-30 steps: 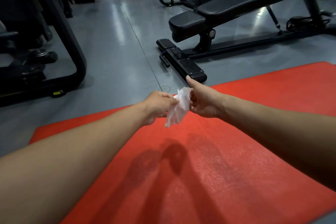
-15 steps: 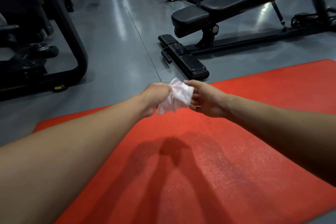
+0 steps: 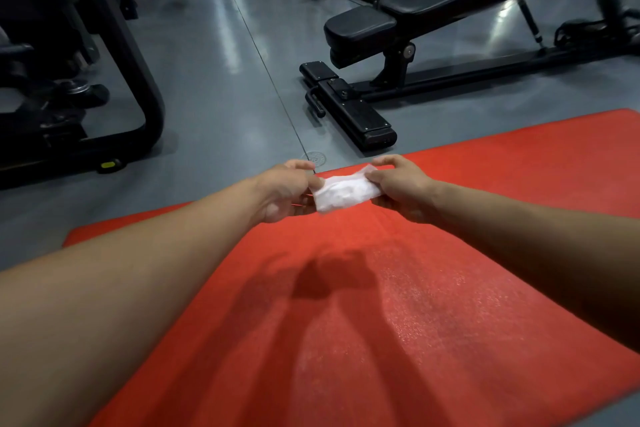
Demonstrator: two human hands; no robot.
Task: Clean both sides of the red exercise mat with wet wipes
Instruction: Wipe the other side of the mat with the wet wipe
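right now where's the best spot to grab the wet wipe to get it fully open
Take the wet wipe at its two short ends, coming in from either side, as the left hand and right hand do now. It hangs stretched between them above the red mat, partly unfolded and crumpled in the middle, so pinching the corners and pulling apart should probably spread it.

This is a gym: a black padded bench [image 3: 450, 3] fills the upper right of the frame, a machine frame [image 3: 138, 80] stands at the left, and a red mat [image 3: 450, 288] lies on grey flooring [image 3: 214, 62].
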